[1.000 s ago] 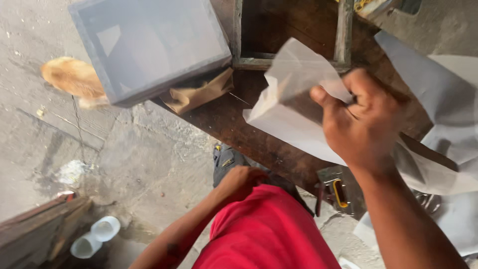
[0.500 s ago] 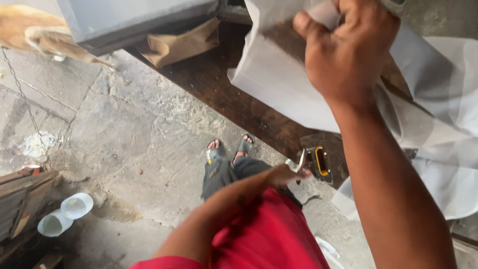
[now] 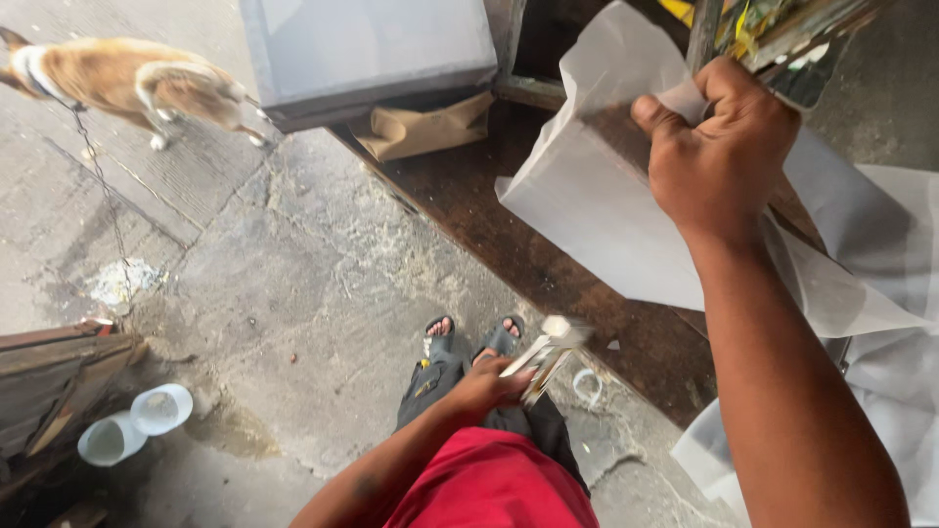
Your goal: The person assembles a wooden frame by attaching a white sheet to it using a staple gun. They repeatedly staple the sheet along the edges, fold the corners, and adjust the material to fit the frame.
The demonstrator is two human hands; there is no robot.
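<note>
Sheet (image 3: 587,210) of white paper stayed unstapled: my right hand (image 3: 724,147) clenched it above the counter (image 3: 509,235), left hand (image 3: 484,389) gripping a stapler (image 3: 546,354).

1 dog (image 3: 127,83), 2 white bowls (image 3: 137,422), 1 grey box (image 3: 372,49), 1 brown paper bag (image 3: 425,129), 2 hands (image 3: 724,147).

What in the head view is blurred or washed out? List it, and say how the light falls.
Head view: the metal tool in the left hand is motion-blurred; the white sheet gripped by the right hand reads pale but not blown out; soft daylight, no hard shadows on the concrete floor; the dog is fairly sharp.
</note>
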